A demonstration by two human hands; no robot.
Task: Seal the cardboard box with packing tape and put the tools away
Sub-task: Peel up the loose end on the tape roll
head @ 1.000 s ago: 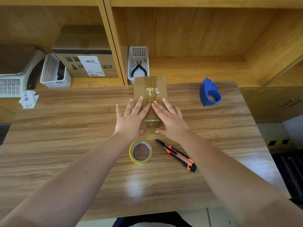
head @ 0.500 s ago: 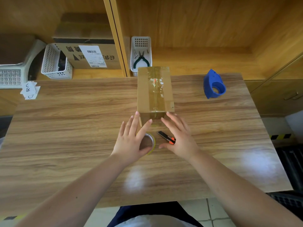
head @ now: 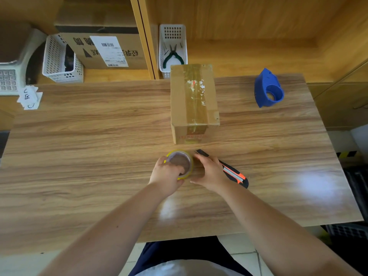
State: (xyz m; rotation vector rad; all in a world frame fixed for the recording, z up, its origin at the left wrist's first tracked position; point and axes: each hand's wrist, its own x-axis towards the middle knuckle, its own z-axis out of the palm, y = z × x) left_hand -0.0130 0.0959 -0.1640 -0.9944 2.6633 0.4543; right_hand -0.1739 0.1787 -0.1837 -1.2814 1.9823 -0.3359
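We grip the tape (head: pixel 180 163) with our left hand (head: pixel 166 175), fingers clamped on its rim; our right hand (head: pixel 211 173) lies on the knife (head: pixel 233 173), grip unclear. The taped box (head: pixel 194 100) stands at 12 o'clock – a basket (head: pixel 172 36) behind holds pliers (head: pixel 172 56)

taped box (head: pixel 194 98), tape roll (head: pixel 180 163), knife (head: pixel 233 173)

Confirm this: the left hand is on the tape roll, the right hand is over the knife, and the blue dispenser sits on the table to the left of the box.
One thing is wrong: the dispenser sits to the right of the box, not the left, as the head view shows. The rest holds: the left hand is on the tape roll and the right hand is over the knife, all on the table.
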